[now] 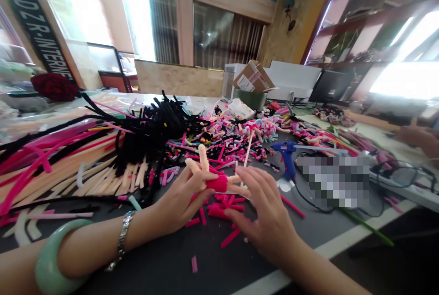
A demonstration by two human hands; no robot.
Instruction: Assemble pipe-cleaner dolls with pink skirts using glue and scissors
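My left hand (181, 196) pinches a small pipe-cleaner figure (218, 184) between thumb and fingers. The figure has a hot pink body, two cream fuzzy stalks rising on the left and two cream stalks reaching right. Beside those right-hand stalks is my right hand (269, 217), its thumb and fingers apart. Its fingertips are at the stalks; whether they touch cannot be made out. Cut pink pipe-cleaner pieces (231, 235) lie on the dark mat (164, 258) under my hands.
Bundles of cream pipe cleaners (106, 178) and black pipe cleaners (151, 126) lie left. Behind are piled small colourful pieces (254, 130). A blue glue gun (287, 158) with a cord stands right, near a blurred patch. Another person's hand (416, 135) is far right; a cardboard box (255, 77) is behind.
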